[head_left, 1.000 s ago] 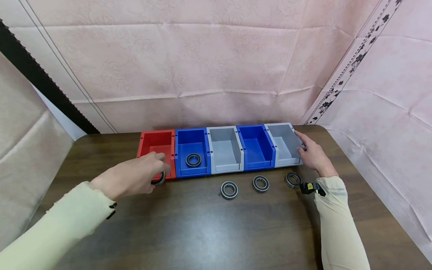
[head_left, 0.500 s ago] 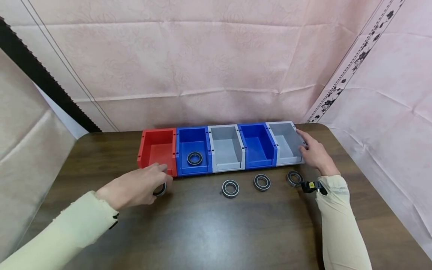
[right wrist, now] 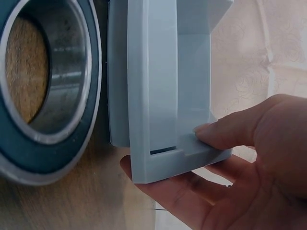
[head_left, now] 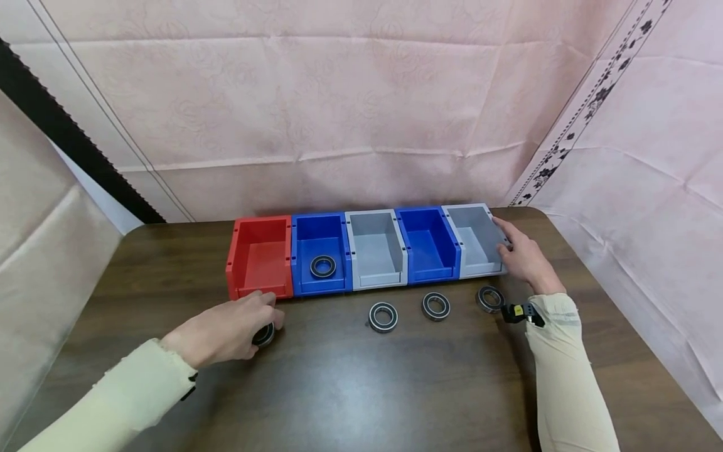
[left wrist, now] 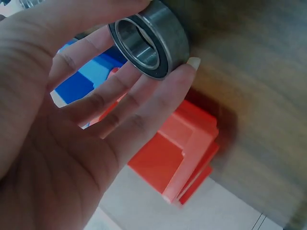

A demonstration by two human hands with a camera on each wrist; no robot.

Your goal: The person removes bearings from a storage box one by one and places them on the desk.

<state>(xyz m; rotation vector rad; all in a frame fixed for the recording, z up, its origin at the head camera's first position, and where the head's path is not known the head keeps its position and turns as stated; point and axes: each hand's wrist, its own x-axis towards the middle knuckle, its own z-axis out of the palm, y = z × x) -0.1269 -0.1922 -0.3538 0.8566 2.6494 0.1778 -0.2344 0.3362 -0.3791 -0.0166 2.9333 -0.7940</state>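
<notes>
In the head view my left hand (head_left: 226, 329) is over the table in front of the red bin (head_left: 262, 267). It pinches a ball bearing (left wrist: 170, 36) between thumb and fingertips, tilted on edge in the left wrist view. My right hand (head_left: 528, 260) grips the side wall of the grey bin (head_left: 477, 242) at the right end of the row, thumb inside and fingers outside. Near that wrist a bearing (right wrist: 67, 153) lies flat on the table. Another bearing (head_left: 323, 276) lies inside the blue bin (head_left: 319, 229) beside the red one.
Between the two hands, two more bearings, one nearer the middle (head_left: 383, 305) and one to its right (head_left: 435, 317), lie on the wooden table (head_left: 350, 389). A second grey bin (head_left: 375, 245) and a second blue bin (head_left: 426, 235) complete the row before a pink cloth (head_left: 339, 100).
My left hand has drawn back from the red bin's front edge toward me, with the bearing in its fingers. The right hand has stayed on the grey bin.
</notes>
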